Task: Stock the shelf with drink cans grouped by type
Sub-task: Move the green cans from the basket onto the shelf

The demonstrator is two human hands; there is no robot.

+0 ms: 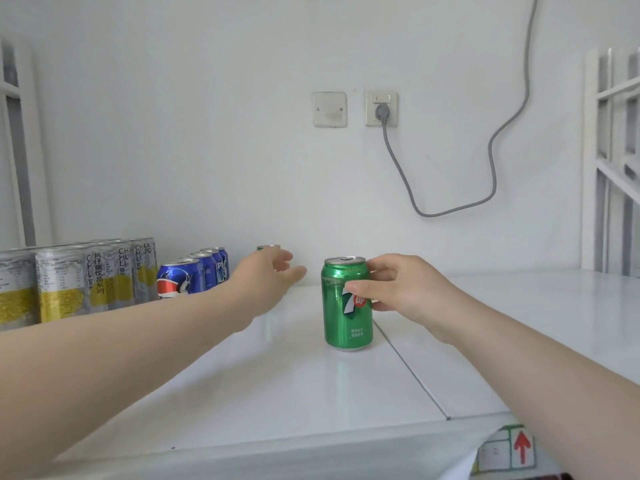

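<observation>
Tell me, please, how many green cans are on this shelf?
2. The 7Up can stands upright at centre, gripped by the right hand. The second green can sits farther back, only its top showing behind the left hand; others may be hidden there.

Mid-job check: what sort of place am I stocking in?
Probably a storeroom or small shop's back room: a glossy white shelf holds grouped rows of tall silver-and-yellow cans and blue Pepsi cans, the right hand grips a green 7up can, and white racks stand either side.
</observation>
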